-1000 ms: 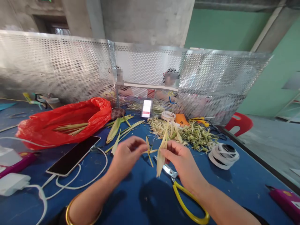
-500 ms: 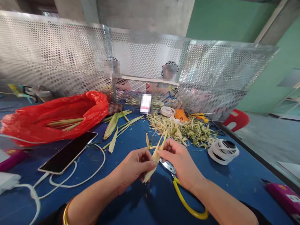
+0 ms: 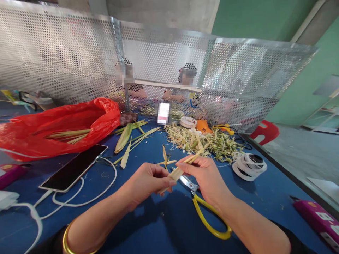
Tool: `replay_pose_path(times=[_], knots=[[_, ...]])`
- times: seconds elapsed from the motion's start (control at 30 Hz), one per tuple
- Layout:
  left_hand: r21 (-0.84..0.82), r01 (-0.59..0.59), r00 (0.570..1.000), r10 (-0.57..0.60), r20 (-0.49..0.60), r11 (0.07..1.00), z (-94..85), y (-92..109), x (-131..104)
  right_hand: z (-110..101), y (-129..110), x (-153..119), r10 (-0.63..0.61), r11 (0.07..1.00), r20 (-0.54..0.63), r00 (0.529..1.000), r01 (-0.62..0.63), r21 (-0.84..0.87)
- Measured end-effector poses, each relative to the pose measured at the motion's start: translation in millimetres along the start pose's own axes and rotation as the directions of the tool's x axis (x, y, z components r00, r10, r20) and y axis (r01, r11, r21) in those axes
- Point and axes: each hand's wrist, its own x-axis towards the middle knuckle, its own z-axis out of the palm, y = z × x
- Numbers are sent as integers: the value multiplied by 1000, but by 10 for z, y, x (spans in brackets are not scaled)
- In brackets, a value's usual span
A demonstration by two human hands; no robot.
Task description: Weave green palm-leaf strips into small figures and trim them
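A pale yellow husk strip is stretched between both hands above the blue table. My left hand pinches its lower left end between thumb and fingers. My right hand grips its upper part, with narrow tips sticking out past the fingers toward the pile. Beneath and beside my right hand lie scissors with yellow handles, their metal blades partly showing. Small dried husk pieces rest on the table just beyond the hands.
A red plastic bag holding stalks lies left, near a cabled phone. Husk leaves lie behind. Green-yellow scraps form a pile, with a white-and-black roll at right. People sit behind the perforated metal screen.
The husk strip has tilted from steep to more slanted, its tips swinging right. My right hand has turned with it. The whole view has shifted slightly.
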Motion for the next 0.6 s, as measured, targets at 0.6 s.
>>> replay_pose_path(times=[0.6], knots=[[291, -219, 867, 322, -379, 931, -48, -88, -3, -244, -245, -123, -806, 514, -55, 590, 649, -560]])
